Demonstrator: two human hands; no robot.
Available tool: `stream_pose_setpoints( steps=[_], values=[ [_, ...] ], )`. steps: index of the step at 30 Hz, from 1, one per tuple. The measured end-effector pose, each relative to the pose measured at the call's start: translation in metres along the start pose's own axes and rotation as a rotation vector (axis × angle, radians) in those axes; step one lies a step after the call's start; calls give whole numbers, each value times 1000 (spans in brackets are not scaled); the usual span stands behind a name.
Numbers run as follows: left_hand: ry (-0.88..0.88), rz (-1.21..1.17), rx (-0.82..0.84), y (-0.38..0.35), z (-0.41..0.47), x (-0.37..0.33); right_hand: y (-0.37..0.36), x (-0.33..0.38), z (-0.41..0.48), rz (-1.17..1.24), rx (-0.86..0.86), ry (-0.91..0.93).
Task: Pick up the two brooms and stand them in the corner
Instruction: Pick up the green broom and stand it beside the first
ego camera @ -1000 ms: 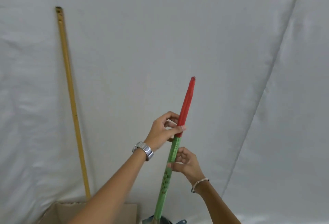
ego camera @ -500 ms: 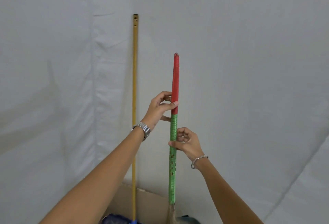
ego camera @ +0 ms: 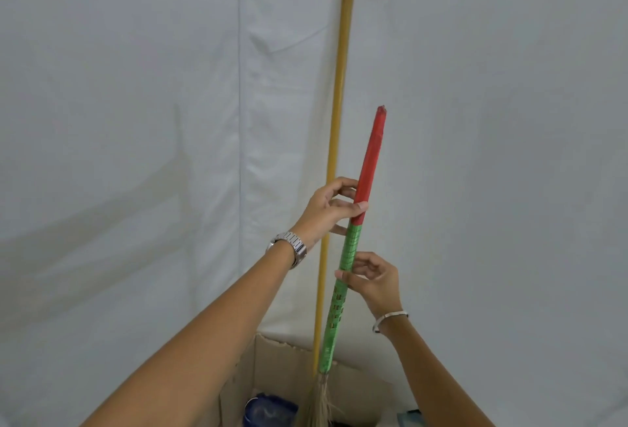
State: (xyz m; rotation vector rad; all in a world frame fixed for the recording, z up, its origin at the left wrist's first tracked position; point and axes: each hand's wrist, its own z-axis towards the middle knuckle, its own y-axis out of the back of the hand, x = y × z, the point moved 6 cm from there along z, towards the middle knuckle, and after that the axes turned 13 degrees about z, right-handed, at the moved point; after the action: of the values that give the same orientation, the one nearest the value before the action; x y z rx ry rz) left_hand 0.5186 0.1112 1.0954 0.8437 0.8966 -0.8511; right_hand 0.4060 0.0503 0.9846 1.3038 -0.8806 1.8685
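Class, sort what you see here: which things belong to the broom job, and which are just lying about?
Job: red-and-green broom, held by left hand and right hand; yellow-handled broom.
Lying about: cardboard box, blue container.

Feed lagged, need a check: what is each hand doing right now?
Left hand: closed on the red-and-green broom handle, at the colour join.
Right hand: closed on the same handle, lower down.

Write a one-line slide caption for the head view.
Both hands, left hand above right hand, steady the red-and-green broom beside the yellow-handled broom leaning against the white wall.
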Motion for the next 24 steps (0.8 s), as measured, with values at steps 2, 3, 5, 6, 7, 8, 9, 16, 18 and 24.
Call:
stream_pose_setpoints(
  steps=[2, 3, 5, 6, 7, 8, 9, 16, 18, 24],
  values=[
    [33, 6, 17, 18, 8, 30, -22, -27, 14, 7, -18, -20],
    [51, 8, 24, 27, 11, 43, -31, -38, 20, 7, -25, -30],
    [82, 7, 27, 44, 16, 71, -48, -63, 31, 13, -36, -56],
    [95, 0, 26, 52, 20, 86, -57, -77, 37, 12, -39, -70],
    [108, -6, 23, 61, 23, 100, -66, -89, 44, 8, -39, -84],
    [125, -7, 20, 68, 24, 112, -73, -100, 47, -3, -34, -101],
    [142, -5, 12, 77, 27, 129, -82, -115, 54, -14, -27, -119],
    [277, -11, -96, 125, 23, 235, -131, -208, 80, -171, 57, -188],
    [306, 1, -112, 133, 17, 259, -140, -231, 81, -214, 70, -208],
    [354, -3, -164, 141, 5, 317, -153, -291, 86, -266, 22, -265]
  ],
)
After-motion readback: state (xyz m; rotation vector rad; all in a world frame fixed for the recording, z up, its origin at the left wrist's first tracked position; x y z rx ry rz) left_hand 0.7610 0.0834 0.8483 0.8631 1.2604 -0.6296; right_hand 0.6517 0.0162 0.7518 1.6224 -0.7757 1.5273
